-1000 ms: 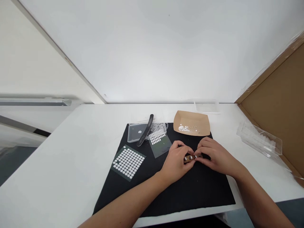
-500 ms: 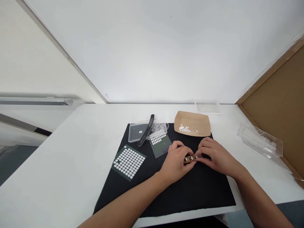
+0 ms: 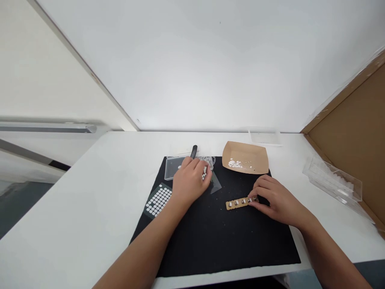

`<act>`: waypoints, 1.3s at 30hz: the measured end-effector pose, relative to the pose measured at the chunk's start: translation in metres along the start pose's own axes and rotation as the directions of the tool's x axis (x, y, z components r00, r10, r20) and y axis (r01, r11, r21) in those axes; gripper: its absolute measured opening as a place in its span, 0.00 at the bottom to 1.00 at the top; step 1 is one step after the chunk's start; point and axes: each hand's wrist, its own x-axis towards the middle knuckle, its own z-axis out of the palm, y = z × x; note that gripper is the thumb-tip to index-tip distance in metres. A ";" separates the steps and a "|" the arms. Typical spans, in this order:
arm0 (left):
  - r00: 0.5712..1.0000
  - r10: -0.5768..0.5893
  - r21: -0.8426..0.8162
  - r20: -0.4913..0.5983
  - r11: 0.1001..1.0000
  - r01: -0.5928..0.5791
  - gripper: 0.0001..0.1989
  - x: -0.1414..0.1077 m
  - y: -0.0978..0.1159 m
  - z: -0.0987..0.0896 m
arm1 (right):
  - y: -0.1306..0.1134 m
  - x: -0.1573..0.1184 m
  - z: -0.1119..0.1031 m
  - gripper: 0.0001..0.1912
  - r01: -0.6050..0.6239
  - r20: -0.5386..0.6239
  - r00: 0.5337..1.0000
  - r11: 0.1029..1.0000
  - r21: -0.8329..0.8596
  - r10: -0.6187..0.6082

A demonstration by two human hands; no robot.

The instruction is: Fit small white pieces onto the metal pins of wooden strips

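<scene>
Rising behind everything, a white wall [image 3: 210, 72] closes the far side of the scene. Below it spreads a white table [image 3: 99, 208], with a brown cardboard panel [image 3: 355, 140] standing along its right side. A black mat [image 3: 228, 245] lies on the near, middle part of the table.

Over the mat's far left part is the left hand [image 3: 191, 178], its fingers bent and drawn in; whether they grip anything, I cannot tell. The right hand [image 3: 272, 196], at the mat's right side, pinches the right end of a tan strip between thumb and fingertips.

Near the cardboard panel sits a clear box [image 3: 333, 178] with whitish contents. A brown paper tray [image 3: 249, 152] stands at the mat's far right corner, and a clear tray [image 3: 264, 137] beyond it, near the wall. On the mat's far left lies a clear case [image 3: 172, 168]; nearer, a sheet of white dots [image 3: 158, 200] is partly hidden by the left arm. A second dotted sheet [image 3: 215, 185] shows beside the left hand, to its right.

A black curved tool [image 3: 194, 151] pokes out beyond the left hand, which covers its nearer part. The tan strip [image 3: 240, 202], bearing a row of shiny studs and white spots, extends leftward over the mat from the right hand. Smallest are the white bits [image 3: 234, 163] inside the paper tray.
</scene>
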 end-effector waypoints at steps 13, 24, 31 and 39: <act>0.816 0.261 -0.058 0.515 0.961 -0.271 0.09 0.010 -0.030 -0.020 | -0.001 -0.001 -0.001 0.03 -0.003 0.013 1.000 1.000 -0.017 0.003; 0.872 0.174 -0.130 0.458 0.983 -0.128 0.07 0.002 -0.036 -0.003 | -0.001 0.000 -0.001 0.03 0.004 0.005 1.000 1.000 -0.026 -0.004; 0.863 0.199 -0.116 0.465 0.980 -0.164 0.11 0.006 -0.029 -0.004 | -0.001 0.000 -0.001 0.02 -0.010 0.022 1.000 1.000 -0.019 0.011; 0.879 0.198 -0.087 0.435 0.980 -0.178 0.14 0.005 -0.026 0.001 | -0.001 0.001 -0.001 0.02 -0.007 0.016 1.000 1.000 -0.013 0.007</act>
